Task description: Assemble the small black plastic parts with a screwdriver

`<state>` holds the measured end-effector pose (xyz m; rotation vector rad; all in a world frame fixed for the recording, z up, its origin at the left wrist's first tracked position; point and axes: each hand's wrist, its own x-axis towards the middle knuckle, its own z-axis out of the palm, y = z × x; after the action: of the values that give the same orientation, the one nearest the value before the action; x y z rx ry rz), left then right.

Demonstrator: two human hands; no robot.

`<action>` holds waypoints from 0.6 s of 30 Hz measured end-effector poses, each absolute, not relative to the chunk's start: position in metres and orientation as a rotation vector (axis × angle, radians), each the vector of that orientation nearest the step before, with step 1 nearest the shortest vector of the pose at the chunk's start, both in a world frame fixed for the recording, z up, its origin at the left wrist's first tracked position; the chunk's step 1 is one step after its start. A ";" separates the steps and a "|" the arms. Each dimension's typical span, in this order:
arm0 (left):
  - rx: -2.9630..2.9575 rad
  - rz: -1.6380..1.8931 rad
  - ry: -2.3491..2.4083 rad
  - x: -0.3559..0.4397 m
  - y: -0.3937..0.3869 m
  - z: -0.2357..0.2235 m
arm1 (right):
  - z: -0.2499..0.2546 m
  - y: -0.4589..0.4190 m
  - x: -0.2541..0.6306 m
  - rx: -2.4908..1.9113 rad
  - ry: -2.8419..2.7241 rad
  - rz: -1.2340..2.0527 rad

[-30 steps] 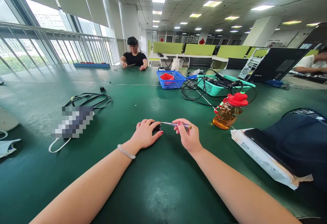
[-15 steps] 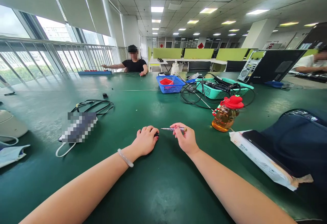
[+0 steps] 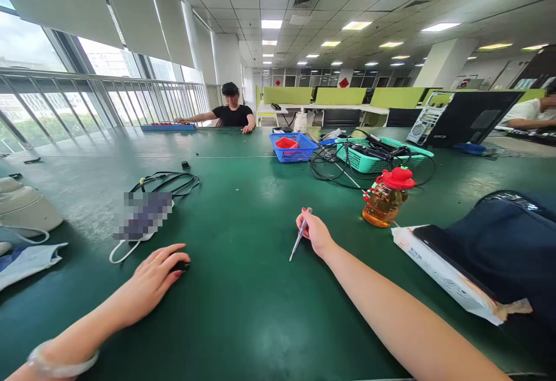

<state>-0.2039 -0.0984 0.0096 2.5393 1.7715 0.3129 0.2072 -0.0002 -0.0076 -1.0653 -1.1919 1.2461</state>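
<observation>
My left hand (image 3: 152,282) is low at the left over the green table (image 3: 243,311), its fingers curled round a small black part (image 3: 181,266). Most of that part is hidden beneath the fingers, so its kind does not show. Right of centre, my right hand (image 3: 317,233) grips a slim screwdriver (image 3: 297,244) with a clear handle. Its metal tip points down and toward me, close to the tabletop. A wide gap separates the two hands.
Beyond my left hand lie a blurred-out dark object (image 3: 145,216) and black cables (image 3: 178,181). A drink bottle (image 3: 384,204), a wipes pack (image 3: 434,271) and a phone (image 3: 452,256) sit rightward. Blue (image 3: 293,152) and teal baskets (image 3: 369,162) stand farther back. A person (image 3: 234,116) sits opposite.
My left hand has moved left and toward me with the black part, away from the screwdriver. The screwdriver has swung from pointing left to pointing down. The person opposite has reached toward the blue rack.
</observation>
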 end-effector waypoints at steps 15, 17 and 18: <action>2.446 0.361 2.073 -0.262 -0.133 0.011 | -0.014 0.003 0.206 -1.125 -1.139 1.164; 2.402 0.424 2.120 -0.262 -0.137 0.009 | -0.015 0.004 0.206 -1.111 -1.119 1.173; 2.375 0.454 2.147 -0.262 -0.139 0.007 | -0.015 0.004 0.207 -1.099 -1.106 1.180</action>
<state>-0.2621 -0.1390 0.0070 2.3746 2.1468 0.4544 0.2068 0.0039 -0.0146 -1.0988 -1.1064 1.1801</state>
